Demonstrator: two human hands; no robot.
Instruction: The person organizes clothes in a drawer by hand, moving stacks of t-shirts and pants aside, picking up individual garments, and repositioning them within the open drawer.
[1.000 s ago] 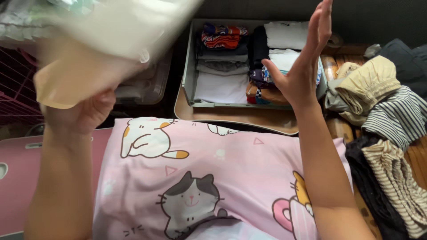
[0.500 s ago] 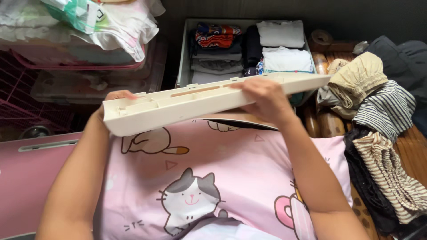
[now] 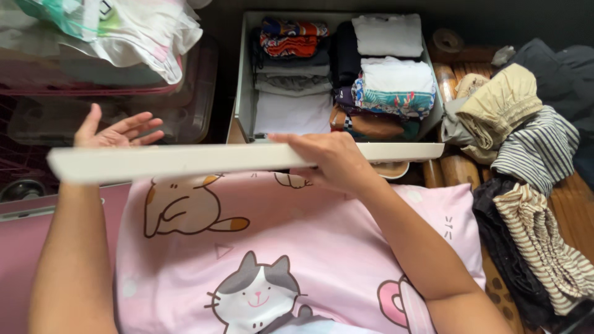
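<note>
Two hands met one long cream board (image 3: 185,162), held level and edge-on across the person's front, above a pink cat-print pillow (image 3: 297,247). The right hand (image 3: 328,158) gripped the board near its middle — fingers curled over the top edge. The left hand (image 3: 117,131) lay behind the board's left end, palm up, fingers spread and loose, grasping nothing. Just beyond the board sat a drawer (image 3: 242,93) packed with folded clothes (image 3: 396,86). Off to the right lay a heap of loose garments (image 3: 532,148) — striped, tan and dark.
</note>
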